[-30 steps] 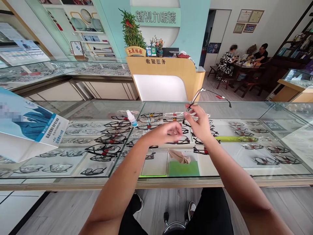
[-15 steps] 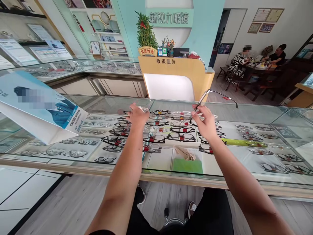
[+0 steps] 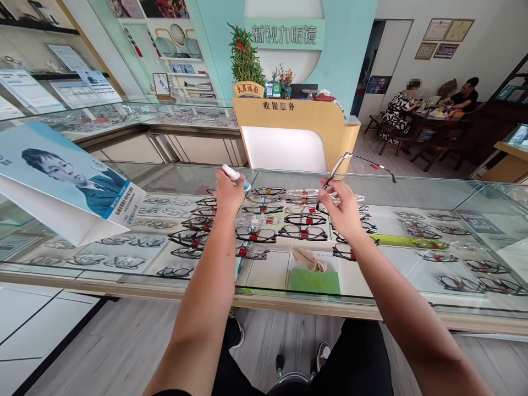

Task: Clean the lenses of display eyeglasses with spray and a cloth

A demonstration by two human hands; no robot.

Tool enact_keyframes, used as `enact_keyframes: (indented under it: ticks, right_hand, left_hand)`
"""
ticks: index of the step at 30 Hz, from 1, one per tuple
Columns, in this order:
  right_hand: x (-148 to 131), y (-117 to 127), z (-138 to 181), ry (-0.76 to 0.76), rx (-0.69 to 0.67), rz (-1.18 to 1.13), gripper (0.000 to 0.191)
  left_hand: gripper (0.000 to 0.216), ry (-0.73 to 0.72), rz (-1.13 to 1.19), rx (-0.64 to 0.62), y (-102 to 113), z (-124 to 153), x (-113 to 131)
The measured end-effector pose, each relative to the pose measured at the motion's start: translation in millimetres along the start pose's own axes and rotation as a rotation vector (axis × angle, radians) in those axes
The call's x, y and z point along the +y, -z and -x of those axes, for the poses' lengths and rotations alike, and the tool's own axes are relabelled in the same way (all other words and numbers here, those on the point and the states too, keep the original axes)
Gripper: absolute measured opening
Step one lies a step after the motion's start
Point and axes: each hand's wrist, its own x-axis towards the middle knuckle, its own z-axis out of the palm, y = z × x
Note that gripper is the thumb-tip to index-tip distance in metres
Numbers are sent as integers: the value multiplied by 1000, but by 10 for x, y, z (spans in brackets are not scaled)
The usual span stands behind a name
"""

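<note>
My left hand [image 3: 228,193] is closed around a small white spray bottle [image 3: 234,175] with a blue label, lifted just above the glass counter [image 3: 412,190]. My right hand [image 3: 345,208] pinches a thin dark-framed pair of glasses [image 3: 355,165] by the front, one temple sticking out to the right. Both hands hover over the counter, about a forearm's width apart. Under the glass lie rows of eyeglass frames [image 3: 289,220], a beige cloth [image 3: 307,258] and a green pad [image 3: 314,280].
A tilted blue-and-white poster stand [image 3: 61,181] sits on the counter at left. Beyond stands a yellow cashier desk [image 3: 297,132] with a potted plant [image 3: 245,58]. Two people sit at a dark table [image 3: 437,113] at the far right. More glass cases line the left wall.
My left hand went from near my right hand out to the left, closed on the spray bottle lying on the glass and lifted it. My right hand kept holding the glasses.
</note>
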Motion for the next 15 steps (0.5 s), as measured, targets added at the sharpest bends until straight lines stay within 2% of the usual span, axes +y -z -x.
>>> enact_keyframes:
  ticks: [2, 5, 7, 9, 15]
  right_hand:
    - [-17, -9, 4, 5, 3, -15, 29]
    - [-40, -21, 12, 0, -8, -50, 29]
    - [-54, -26, 13, -12, -26, -93, 31]
    - [-65, -29, 10, -35, -53, -148, 33]
    - [-117, -36, 7, -155, -207, -376, 48]
  left_hand:
    - [44, -113, 358, -75, -49, 62, 84]
    - [57, -159, 708, -369, -146, 236, 227]
    - [63, -125, 839, -593, -195, 392, 326]
    - [62, -83, 936, -766, -221, 552, 420]
    - [41, 121, 1142, -988, -209, 853, 640]
